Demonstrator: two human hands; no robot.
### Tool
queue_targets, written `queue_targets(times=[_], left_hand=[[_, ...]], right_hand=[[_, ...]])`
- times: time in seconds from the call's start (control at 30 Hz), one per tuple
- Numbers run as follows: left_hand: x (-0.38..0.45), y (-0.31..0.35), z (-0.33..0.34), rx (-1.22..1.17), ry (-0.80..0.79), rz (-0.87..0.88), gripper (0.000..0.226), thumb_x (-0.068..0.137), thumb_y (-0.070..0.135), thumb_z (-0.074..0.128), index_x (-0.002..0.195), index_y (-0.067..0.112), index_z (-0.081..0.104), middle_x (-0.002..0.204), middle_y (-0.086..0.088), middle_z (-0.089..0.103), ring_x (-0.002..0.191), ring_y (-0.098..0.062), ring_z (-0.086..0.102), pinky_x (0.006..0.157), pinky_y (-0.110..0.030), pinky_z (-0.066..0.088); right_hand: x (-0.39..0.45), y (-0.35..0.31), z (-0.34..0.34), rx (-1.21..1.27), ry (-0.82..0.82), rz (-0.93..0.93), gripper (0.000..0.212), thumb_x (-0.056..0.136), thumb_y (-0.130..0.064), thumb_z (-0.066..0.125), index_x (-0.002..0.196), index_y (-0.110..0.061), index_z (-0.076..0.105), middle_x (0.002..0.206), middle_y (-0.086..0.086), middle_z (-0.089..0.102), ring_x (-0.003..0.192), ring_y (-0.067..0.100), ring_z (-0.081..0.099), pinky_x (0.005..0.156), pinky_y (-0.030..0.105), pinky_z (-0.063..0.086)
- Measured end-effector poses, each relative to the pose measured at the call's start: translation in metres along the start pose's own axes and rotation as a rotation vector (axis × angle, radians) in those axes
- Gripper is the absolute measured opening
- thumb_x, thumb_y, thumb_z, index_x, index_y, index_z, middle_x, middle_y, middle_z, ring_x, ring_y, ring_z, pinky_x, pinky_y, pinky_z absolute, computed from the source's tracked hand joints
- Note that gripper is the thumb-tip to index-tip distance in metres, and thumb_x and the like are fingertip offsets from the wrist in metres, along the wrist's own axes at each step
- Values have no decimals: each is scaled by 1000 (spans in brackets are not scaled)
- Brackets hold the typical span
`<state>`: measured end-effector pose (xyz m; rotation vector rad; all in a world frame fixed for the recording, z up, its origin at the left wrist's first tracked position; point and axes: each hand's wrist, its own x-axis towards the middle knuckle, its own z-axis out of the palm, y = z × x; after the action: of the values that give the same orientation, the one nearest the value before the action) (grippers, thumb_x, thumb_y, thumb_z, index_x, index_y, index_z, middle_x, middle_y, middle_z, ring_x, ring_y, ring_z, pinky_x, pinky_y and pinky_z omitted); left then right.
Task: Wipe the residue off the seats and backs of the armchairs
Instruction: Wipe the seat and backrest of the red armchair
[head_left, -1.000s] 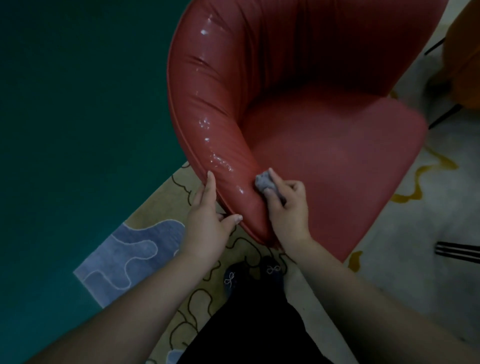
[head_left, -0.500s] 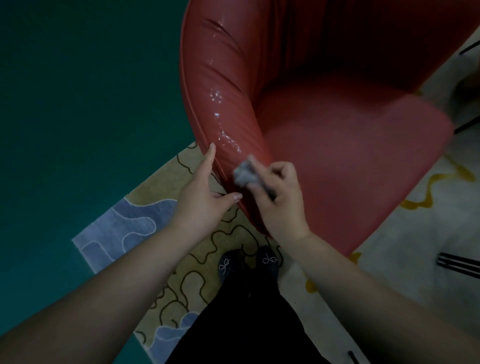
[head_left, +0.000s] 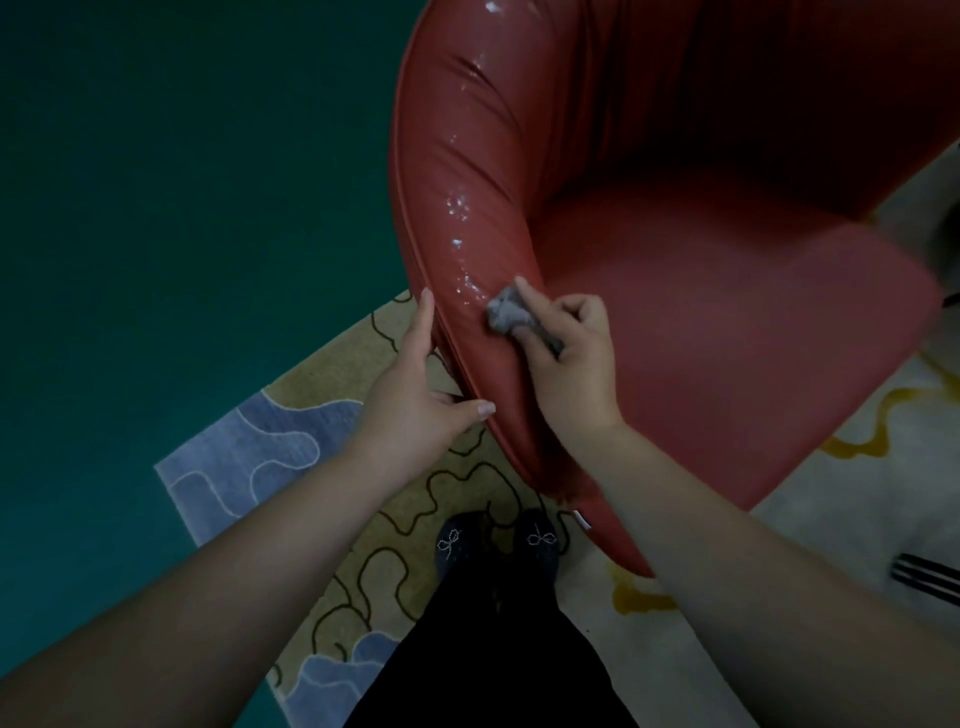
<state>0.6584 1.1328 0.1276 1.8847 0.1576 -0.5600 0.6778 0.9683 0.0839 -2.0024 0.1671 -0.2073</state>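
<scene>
- The red armchair (head_left: 701, 312) is cut off at the top and right edges; its legs are hidden.
- Its glossy, creased, curved arm carries whitish residue (head_left: 460, 244), just beyond a crumpled grey cloth (head_left: 506, 312).
- The right hand (head_left: 569, 364) clamps its curled fingers on the cloth and presses it against the arm.
- The left hand (head_left: 415, 395) rests against the arm's outer edge, fingers straight, thumb spread.
- A rug (head_left: 332, 441) with wavy outlines lies underfoot.
</scene>
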Motion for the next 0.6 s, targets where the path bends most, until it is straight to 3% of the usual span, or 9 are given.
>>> queue_targets(times=[0.07,0.1,0.23,0.3,0.4,0.43,0.53,0.6], left_hand=[[2,0,1,-42,11,5,117,76,4,79,150,48,0,140,30,32,89,-4,70,92,-43,54],[3,0,1,-58,23,5,115,77,4,78,150,47,1,132,34,33,92,-2,69,93,-44,54],[7,2,-1,-64,49,9,114,75,8,79,148,53,5,124,39,35,94,-19,71,91,-47,54],[9,2,0,-74,62,12,113,75,7,79,149,51,6,128,39,35,92,-5,69,90,-45,55],[11,2,2,-85,87,30,112,76,3,77,153,43,6,133,38,29,87,26,55,91,-41,55],[12,3,1,-99,92,33,111,76,4,77,152,43,7,132,41,28,89,25,55,90,-42,55],[15,7,-1,-125,85,43,112,68,14,77,148,53,9,118,56,39,97,-12,70,87,-46,57],[18,6,-2,-121,87,46,113,65,15,76,148,52,9,111,58,42,101,-15,69,86,-42,57]], right_hand=[[11,2,0,42,20,114,44,88,-11,65,129,-27,58,100,-3,39,90,6,45,93,11,39],[9,1,0,50,11,83,44,88,-11,65,129,-27,58,100,-3,38,91,5,45,92,9,38],[-6,-4,2,-8,-122,-234,56,84,-3,67,129,-33,54,103,3,40,97,20,47,92,26,44],[12,-1,4,-23,-93,-177,53,84,-4,67,129,-29,55,102,5,40,97,21,48,93,26,44],[36,3,2,5,-71,-26,45,86,-7,66,127,-24,59,100,0,39,95,12,45,94,13,39],[34,3,2,9,-77,-50,45,86,-6,66,127,-24,59,100,0,39,94,11,45,92,13,39],[16,-4,3,-11,-135,-266,50,82,-3,68,126,-26,59,101,2,40,95,17,46,90,24,42],[23,-4,6,-54,-164,-356,48,81,-3,69,123,-26,62,101,2,42,95,23,48,88,30,45]])
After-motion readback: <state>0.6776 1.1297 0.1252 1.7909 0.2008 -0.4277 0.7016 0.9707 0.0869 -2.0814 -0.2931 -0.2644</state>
